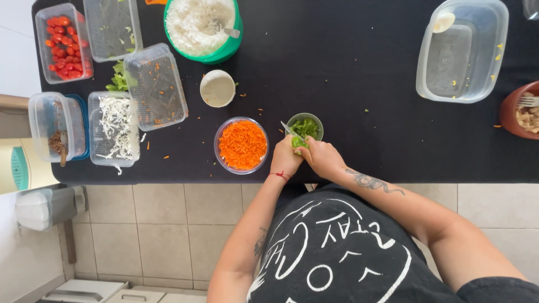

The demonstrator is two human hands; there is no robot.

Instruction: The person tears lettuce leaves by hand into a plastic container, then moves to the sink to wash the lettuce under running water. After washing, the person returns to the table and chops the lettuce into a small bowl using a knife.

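green vegetable (298,142) gripped by right hand (324,157) — left hand (285,159) clenches knife (288,130) — beside small bowl (306,124)

The black tabletop (359,73) has a wide open stretch in its middle, between the small white bowl (217,88) and the big clear tub (461,49) near the right edge. The left end is packed tight with tubs of tomatoes (62,40) and cheese (115,128). The carrot bowl (242,145) sits close beside the left hand (285,159).
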